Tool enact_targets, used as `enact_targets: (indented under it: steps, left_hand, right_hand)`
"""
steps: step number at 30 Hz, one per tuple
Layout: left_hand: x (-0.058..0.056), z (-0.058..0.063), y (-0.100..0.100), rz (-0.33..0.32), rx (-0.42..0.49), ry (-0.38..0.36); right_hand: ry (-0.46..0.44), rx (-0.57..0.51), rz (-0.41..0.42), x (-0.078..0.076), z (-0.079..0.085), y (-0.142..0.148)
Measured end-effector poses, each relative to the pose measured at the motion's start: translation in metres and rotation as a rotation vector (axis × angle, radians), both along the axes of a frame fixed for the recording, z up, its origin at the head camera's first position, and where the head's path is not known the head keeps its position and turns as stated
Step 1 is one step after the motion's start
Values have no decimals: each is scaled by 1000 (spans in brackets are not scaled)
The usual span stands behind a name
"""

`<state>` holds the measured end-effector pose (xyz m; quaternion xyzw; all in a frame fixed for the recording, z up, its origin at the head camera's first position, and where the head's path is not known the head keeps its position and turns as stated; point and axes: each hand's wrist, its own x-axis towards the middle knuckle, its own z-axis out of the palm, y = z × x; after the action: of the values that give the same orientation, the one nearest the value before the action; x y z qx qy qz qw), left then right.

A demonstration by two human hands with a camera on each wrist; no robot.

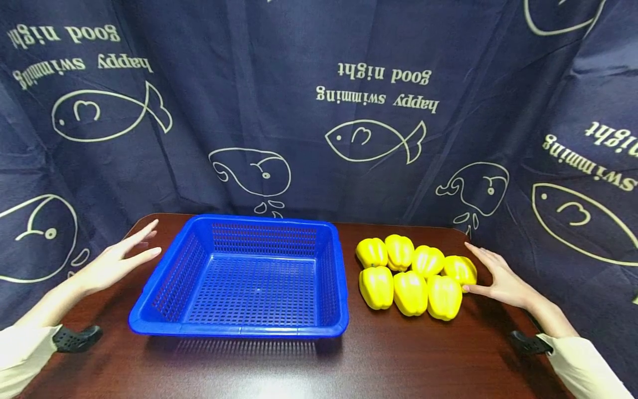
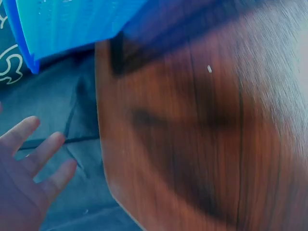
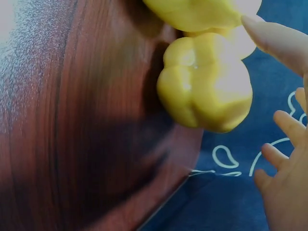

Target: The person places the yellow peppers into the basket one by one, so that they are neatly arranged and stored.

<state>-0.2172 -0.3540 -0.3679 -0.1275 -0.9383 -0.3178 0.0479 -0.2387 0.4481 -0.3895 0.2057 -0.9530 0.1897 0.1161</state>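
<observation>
Firstly, from the left edge across the full width, a dark blue curtain [image 1: 279, 88], printed with pale sea-creature outlines and inverted text, hangs behind a dark brown bench [image 1: 399, 357]. At far left are the person's left sleeve [image 1: 25, 352], pale, and left band [image 1: 77, 338], black. Next is the left grip [image 1: 111, 265]: fingers extended, thumb spread well away from them, hold of nothing. It stands beside the basket [image 1: 239, 331], its nearest item, and apart from it. The basket is blue and rectangular, with slotted walls and base, and stands upright on the bench, left of centre. Right of the basket, and apart from it, seven yellow peppers [image 1: 411, 292] lie closely grouped on the bench in two rows: four behind, three in front. Their surfaces are glossy and lobed. At their right end is the right grip [image 1: 504, 281]: fingers extended, thumb parted from them, hold of nothing. The thumb tip is at the rightmost peppers; contact cannot be determined. At far right are the right band [image 1: 531, 342], black, and right sleeve [image 1: 588, 363], pale
</observation>
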Motion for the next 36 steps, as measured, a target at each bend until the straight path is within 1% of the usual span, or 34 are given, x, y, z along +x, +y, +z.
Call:
enact_targets:
  steps: [2,4,6,8,9,11,12,15,16,17,19,23,25,28,31,35,36]
  left_hand:
    - [-2,-1,3,8,42,-4]
    - [-5,-4,4,-7,107,10]
    - [-9,-8,4,-48,210,27]
    - [-14,-13,5,-81,310,20]
    - [-16,-17,4,-108,389,9]
    - [-19,-21,6,-106,451,-22]
    - [-20,-22,7,-95,470,-36]
    - [-21,-23,13,-45,482,-71]
    - [-21,-22,15,-19,451,-80]
    - [-21,-22,17,-9,452,-85]
    - [-21,-22,20,2,458,-91]
    - [-23,-24,22,4,488,-108]
    - [-25,-26,22,-3,526,-122]
    - [-26,-28,22,-23,608,-158]
    - [-26,-28,22,-54,719,-209]
    - [-25,-27,23,-89,835,-268]
    - [-25,-26,23,-93,851,-278]
  right_hand:
    - [-14,-23,-13,-2,-3,1]
    - [-22,-40,-24,-3,-6,2]
    - [-17,-62,-28,-6,-10,4]
    - [-14,-94,-25,-8,-14,5]
    - [-12,-113,-22,-9,-16,5]
    - [-22,-151,-12,-11,-20,6]
    - [-30,-165,-8,-12,-22,6]
    - [-80,-210,6,-13,-26,6]
    - [-94,-225,10,-14,-26,6]
    - [-104,-236,17,-14,-27,6]
    - [-117,-276,29,-14,-29,7]
    - [-127,-328,54,-14,-30,7]
    - [-136,-330,48,-14,-29,7]
    - [-143,-317,37,-15,-30,8]
    - [-132,-328,43,-16,-32,9]
    - [-122,-357,64,-17,-35,8]
    - [-127,-363,67,-17,-36,8]
